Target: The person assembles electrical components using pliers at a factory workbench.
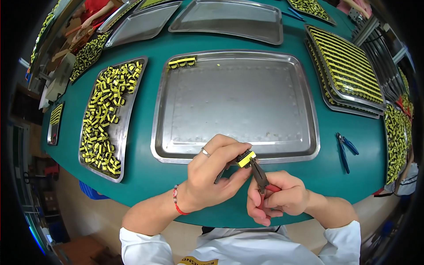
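Note:
Between the fingertips of my left hand (210,176) sits a small yellow-and-black transformer (246,159), just over the near edge of the large metal tray (238,115). My right hand (285,194) is closed round red-handled long-nose pliers (259,176). Their dark jaws point up at the transformer and touch its near side; whether they grip a pin there I cannot tell. In the tray's far left corner stands a short row of transformers (182,62), and a tiny yellow scrap lies beside it.
To the left is a tray (124,145) of loose transformers. Stacked trays (349,73) with neat rows stand at the right, above blue-handled cutters (343,152). Bare metal trays (229,20) lie at the back. Another person's arm (95,17) shows at the far left.

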Demonstrator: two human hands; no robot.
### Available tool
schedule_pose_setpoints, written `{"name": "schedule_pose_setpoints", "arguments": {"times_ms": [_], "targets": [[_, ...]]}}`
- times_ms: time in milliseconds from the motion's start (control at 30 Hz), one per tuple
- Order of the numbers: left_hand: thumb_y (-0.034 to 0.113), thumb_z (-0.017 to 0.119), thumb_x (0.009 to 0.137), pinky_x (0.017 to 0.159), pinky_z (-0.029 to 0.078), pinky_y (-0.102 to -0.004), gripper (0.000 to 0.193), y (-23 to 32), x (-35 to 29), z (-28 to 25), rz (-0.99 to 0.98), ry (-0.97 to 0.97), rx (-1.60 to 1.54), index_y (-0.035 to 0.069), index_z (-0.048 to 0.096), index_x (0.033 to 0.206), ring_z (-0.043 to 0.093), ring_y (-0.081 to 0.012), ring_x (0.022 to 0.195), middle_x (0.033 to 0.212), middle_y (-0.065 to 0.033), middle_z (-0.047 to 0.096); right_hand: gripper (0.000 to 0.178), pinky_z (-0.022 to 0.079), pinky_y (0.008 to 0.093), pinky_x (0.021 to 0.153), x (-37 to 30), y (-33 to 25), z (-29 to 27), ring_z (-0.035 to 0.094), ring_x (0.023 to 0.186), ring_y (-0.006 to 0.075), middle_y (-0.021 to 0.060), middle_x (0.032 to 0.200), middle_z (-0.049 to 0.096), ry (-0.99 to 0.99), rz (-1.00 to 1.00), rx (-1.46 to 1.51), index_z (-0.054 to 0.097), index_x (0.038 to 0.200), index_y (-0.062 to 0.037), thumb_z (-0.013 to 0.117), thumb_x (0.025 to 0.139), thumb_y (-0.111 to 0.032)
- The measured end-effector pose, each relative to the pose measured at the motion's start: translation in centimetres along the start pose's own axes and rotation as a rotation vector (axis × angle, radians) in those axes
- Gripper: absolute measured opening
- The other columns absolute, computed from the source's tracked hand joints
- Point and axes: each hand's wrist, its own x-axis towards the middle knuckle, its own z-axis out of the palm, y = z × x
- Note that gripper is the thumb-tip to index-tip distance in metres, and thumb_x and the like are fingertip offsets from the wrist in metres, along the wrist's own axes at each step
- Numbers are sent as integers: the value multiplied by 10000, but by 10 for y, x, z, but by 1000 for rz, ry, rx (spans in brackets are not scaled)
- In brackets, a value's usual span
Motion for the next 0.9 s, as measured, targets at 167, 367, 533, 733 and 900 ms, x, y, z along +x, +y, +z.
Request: {"name": "schedule_pose_setpoints", "arguments": {"times_ms": [167,367,533,733,900], "targets": [[-112,736,689,514,465,-229,402,0,3,-1,15,13,33,-39,631,1070,597,-134,674,887,-106,627,275,577,342,538,5,-12,13,688,815,364,245,909,615,69,19,71,486,1018,37,414,763,112],[-71,777,719,510,457,-236,361,-1,6,-1,9,68,110,-29,632,1047,578,-131,646,845,-95,618,325,605,380,572,-2,-10,4,686,855,398,273,947,610,-31,30,34,485,1060,64,411,746,106],[-65,784,711,503,411,-231,353,2,4,-1,-9,78,95,-17,646,1033,526,-102,610,819,-74,610,357,602,372,580,0,-8,6,685,839,376,274,961,611,-20,75,9,486,1080,63,395,737,101],[-88,790,672,527,424,-226,388,3,-1,0,-24,47,60,-27,644,1027,556,-119,645,826,-92,629,329,488,303,496,3,-5,4,657,712,286,229,879,626,52,49,-70,517,1022,47,400,721,109],[-117,775,649,582,466,-269,406,12,4,-5,38,13,59,-47,638,1024,587,-193,686,818,-123,639,283,344,265,448,1,-5,4,592,604,207,182,789,625,-43,62,-26,531,964,36,419,714,105]]}}
